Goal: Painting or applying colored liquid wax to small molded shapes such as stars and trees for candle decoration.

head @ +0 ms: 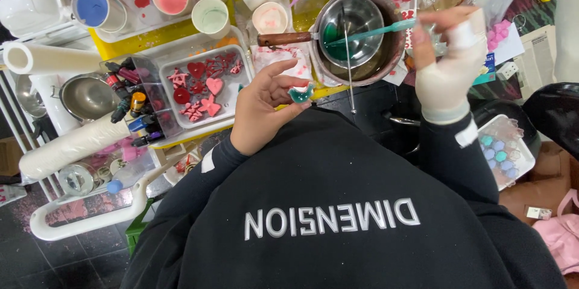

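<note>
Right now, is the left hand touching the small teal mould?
Touching. The head view shows the left hand pinching the small teal mould between thumb and fingertips, with no gap visible.

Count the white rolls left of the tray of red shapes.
2. The upper roll lies level below the blue-filled cup. The lower roll slants beneath the metal pot. Clutter may hide others.

A yellow-topped worktable (151, 40) is carrying a crowd of craft things. Cups of coloured wax (93, 6) are standing at the far left. A white tray (232, 103) of red hearts and stars is lying left of centre. A wooden-handled pot (386, 63) holding a steel bowl (351, 23) is sitting right of centre.
</note>
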